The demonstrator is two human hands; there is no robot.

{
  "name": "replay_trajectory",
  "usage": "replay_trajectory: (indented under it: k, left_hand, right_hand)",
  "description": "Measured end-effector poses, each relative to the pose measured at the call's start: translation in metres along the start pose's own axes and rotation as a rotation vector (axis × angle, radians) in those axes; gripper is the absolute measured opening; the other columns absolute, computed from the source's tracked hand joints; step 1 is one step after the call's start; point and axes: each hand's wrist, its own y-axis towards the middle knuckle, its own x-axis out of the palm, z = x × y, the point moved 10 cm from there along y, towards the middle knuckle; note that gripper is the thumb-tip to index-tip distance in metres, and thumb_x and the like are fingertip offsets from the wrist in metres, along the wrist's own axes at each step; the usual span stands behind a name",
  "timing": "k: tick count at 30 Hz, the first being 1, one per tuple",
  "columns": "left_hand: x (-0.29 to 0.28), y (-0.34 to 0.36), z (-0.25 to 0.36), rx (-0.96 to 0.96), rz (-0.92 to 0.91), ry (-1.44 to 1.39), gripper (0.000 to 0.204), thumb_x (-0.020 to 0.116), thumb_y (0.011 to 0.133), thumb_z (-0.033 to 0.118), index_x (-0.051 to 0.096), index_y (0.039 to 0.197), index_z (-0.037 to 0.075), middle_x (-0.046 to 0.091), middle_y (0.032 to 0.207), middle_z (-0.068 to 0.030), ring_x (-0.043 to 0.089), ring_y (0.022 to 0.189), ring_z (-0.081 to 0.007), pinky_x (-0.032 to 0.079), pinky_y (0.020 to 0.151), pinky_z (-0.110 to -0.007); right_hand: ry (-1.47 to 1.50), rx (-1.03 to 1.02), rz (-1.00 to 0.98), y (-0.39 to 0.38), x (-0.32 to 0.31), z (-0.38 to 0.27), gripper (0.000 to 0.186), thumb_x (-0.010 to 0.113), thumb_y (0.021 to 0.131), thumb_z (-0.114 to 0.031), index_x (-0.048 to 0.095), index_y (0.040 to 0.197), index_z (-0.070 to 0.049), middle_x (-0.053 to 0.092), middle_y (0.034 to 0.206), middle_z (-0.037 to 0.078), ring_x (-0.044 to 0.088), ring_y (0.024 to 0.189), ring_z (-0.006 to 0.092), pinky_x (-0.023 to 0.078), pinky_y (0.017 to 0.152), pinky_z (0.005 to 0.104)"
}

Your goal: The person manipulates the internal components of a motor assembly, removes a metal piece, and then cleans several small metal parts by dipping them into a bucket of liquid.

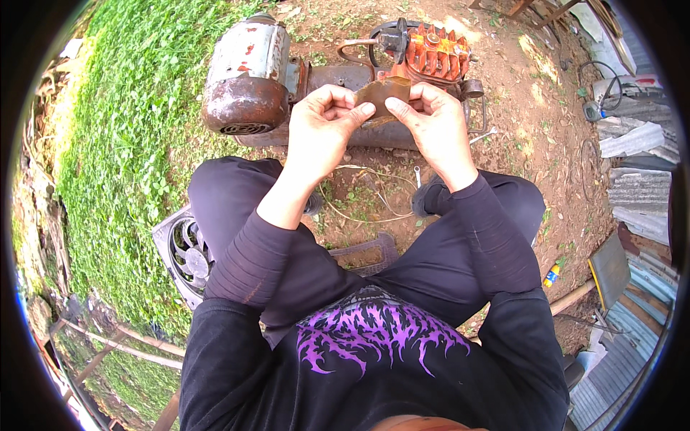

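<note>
Between my two hands is a small, thin brown sheet (379, 93), stiff-looking and slightly curved, with an uneven upper edge. My left hand (323, 122) pinches its left side, thumb in front and fingers curled behind. On the opposite side my right hand (433, 118) pinches it the same way. Behind the sheet stands an air compressor: a rusty grey motor (248, 75) at the left, an orange finned pump head (436, 56) at the right, and a dark tank (334, 77) beneath. The sheet and my hands hide part of the tank.
A wrench (483, 135) rests by the tank's right end. A cable (345, 212) loops over the dirt between my feet. Beside my left leg lies a fan in a frame (188, 251). Corrugated metal sheets (640, 194) and a yellow bottle (551, 276) are at the right.
</note>
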Motion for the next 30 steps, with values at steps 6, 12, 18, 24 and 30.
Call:
replay_trajectory:
  k: [6,12,18,24,30]
  left_hand:
    - [-0.014,0.005,0.004,-0.016,0.122,-0.088,0.015,0.077,0.090,0.002,0.067,0.101,0.000,0.068,0.089,-0.0005,0.059,0.080,-0.0043,0.050,0.074,-0.020]
    - [-0.021,0.003,0.004,0.019,0.205,0.080,0.025,0.082,0.086,0.008,0.072,0.106,-0.004,0.074,0.093,-0.0065,0.065,0.085,-0.0081,0.054,0.076,-0.023]
    - [-0.005,0.003,-0.010,-0.045,0.047,0.068,0.032,0.080,0.090,0.010,0.070,0.117,-0.005,0.074,0.097,-0.0071,0.068,0.088,-0.0082,0.054,0.079,-0.022]
    - [-0.021,0.009,-0.022,-0.100,0.183,-0.247,0.014,0.076,0.093,0.010,0.072,0.091,-0.003,0.072,0.079,-0.0049,0.066,0.071,-0.0085,0.052,0.064,-0.022]
    - [-0.010,0.008,-0.029,-0.228,0.117,-0.290,0.014,0.076,0.094,0.014,0.071,0.089,0.002,0.073,0.084,-0.0060,0.071,0.074,-0.0124,0.053,0.064,-0.023]
  right_hand:
    - [0.082,0.021,-0.113,0.008,0.017,0.012,0.019,0.074,0.095,-0.016,0.070,0.091,0.002,0.064,0.076,-0.002,0.053,0.070,0.0039,0.045,0.064,0.0234]
    - [-0.032,0.010,-0.029,0.005,0.018,0.009,0.019,0.071,0.097,-0.014,0.068,0.093,0.005,0.065,0.077,0.000,0.053,0.071,0.0050,0.046,0.066,0.0247]
    - [0.027,0.030,-0.135,0.006,0.040,0.020,0.016,0.067,0.098,-0.009,0.070,0.107,0.005,0.071,0.087,0.004,0.060,0.080,0.0070,0.050,0.073,0.0260]
    - [-0.093,-0.032,-0.011,0.006,0.035,-0.001,0.026,0.076,0.092,-0.014,0.071,0.111,0.003,0.074,0.091,0.006,0.065,0.081,0.0096,0.053,0.076,0.0273]
    - [-0.010,0.018,-0.120,0.012,0.031,0.008,0.019,0.073,0.094,-0.015,0.074,0.104,0.001,0.074,0.085,0.005,0.063,0.074,0.0091,0.052,0.071,0.0279]
